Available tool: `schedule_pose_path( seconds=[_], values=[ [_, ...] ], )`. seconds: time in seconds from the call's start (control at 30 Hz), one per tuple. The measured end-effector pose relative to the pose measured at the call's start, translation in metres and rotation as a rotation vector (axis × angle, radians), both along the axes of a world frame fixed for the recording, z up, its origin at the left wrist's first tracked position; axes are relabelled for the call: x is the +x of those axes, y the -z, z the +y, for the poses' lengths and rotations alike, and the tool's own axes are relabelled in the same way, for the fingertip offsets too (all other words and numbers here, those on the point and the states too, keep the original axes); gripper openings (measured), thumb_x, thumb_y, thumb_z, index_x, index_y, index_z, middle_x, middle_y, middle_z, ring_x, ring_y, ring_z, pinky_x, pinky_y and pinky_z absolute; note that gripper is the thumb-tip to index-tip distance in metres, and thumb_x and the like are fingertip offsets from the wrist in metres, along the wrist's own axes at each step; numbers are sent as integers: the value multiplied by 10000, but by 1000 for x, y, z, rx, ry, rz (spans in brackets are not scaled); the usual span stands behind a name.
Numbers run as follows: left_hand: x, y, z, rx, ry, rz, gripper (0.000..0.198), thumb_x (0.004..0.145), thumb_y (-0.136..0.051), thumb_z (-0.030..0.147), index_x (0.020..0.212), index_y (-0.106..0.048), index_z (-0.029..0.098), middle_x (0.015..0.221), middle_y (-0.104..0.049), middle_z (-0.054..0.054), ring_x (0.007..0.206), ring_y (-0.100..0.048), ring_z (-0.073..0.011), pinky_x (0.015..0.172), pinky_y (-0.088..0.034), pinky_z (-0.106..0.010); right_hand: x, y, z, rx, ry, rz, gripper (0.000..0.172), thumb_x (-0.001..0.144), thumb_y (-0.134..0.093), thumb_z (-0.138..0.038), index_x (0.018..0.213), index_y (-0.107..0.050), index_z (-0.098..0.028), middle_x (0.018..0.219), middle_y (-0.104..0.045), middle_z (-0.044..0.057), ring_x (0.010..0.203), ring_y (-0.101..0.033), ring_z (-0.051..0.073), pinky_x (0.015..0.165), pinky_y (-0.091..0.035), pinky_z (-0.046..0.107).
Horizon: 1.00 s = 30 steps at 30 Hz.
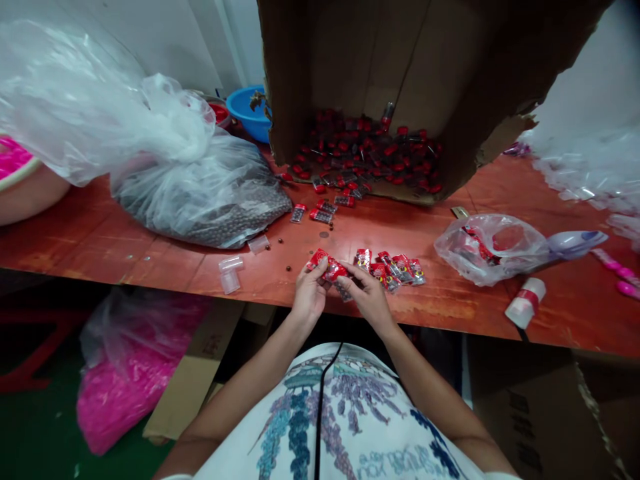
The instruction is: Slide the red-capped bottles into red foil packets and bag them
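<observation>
Between both hands, just above the table's front edge, is a small red printed packet [330, 268]. My left hand [310, 292] pinches its left part with the thumb on top. The fingers of my right hand [367, 293] close on its right side, where a bit of clear wrapping with dark beads shows below. Right of my hands lie several red-topped clear packets [395, 268] with dark contents. Beyond my hands, a few small red-capped tubes [321, 215] of dark beads lie on the table, with loose beads near them.
A tipped cardboard box [300, 67] holds many red-capped tubes. Left is a plastic bag of dark beads [215, 200], with empty clear tubes [230, 273] in front. At right are a clear bag [493, 250] and a white roll [526, 301]. A blue basin [250, 110] stands behind.
</observation>
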<state>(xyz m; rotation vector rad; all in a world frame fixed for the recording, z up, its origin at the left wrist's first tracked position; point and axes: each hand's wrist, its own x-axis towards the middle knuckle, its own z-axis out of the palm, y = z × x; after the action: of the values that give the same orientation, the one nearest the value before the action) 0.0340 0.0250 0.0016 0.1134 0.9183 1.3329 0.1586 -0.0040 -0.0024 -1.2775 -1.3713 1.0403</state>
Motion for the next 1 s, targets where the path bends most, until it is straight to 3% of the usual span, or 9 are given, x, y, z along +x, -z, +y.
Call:
schedule_pose_path(
  seconds=[0.1,0.2,0.33,0.5,0.7,0.87,1.0],
  values=[
    [1,-4,-3,75,33,50,261,605,-793,185,803,-627,151,736,-694,-12,616,-640,-110,610,-504,-218,-1,5,2,-93,34,180,417,756,-680,-352,1146,-598,-228,912,-656,22,792,-609,154,727,-514,279],
    [0,-6,-6,142,97,115,303,586,-808,193,825,-628,150,778,-691,-14,661,-647,-120,659,-514,-241,-1,9,4,-117,101,265,364,690,-739,-353,1001,-611,-212,814,-642,0,694,-593,131,617,-503,239],
    [-2,-7,-9,149,94,218,346,540,-832,212,806,-623,138,761,-679,-15,656,-642,-126,675,-516,-257,0,8,0,-108,67,198,273,733,-698,-388,922,-638,-201,730,-630,-7,612,-569,126,550,-485,239],
    [-4,-8,-12,232,100,331,333,572,-812,239,824,-613,151,743,-664,1,647,-625,-122,659,-522,-255,-1,2,-7,43,99,-10,225,770,-673,-377,937,-656,-227,814,-635,16,714,-592,149,653,-497,270],
    [-7,-10,-12,289,223,373,338,579,-808,218,865,-644,144,786,-693,-30,674,-629,-125,703,-516,-251,0,-1,-4,-56,115,178,210,745,-693,-377,833,-609,-205,670,-613,-27,575,-563,118,523,-458,226],
    [-12,-12,-6,256,134,357,361,543,-828,212,848,-646,147,769,-688,-18,660,-630,-126,679,-525,-254,5,2,-4,-24,-29,103,287,748,-689,-304,1017,-627,-229,928,-651,22,804,-610,152,722,-505,272],
    [-17,-12,-5,233,233,402,335,543,-829,224,815,-659,130,761,-693,-37,663,-633,-141,669,-530,-263,7,9,-8,-36,16,166,404,748,-687,-288,1130,-561,-247,1031,-620,35,864,-615,165,777,-515,306]
  ],
)
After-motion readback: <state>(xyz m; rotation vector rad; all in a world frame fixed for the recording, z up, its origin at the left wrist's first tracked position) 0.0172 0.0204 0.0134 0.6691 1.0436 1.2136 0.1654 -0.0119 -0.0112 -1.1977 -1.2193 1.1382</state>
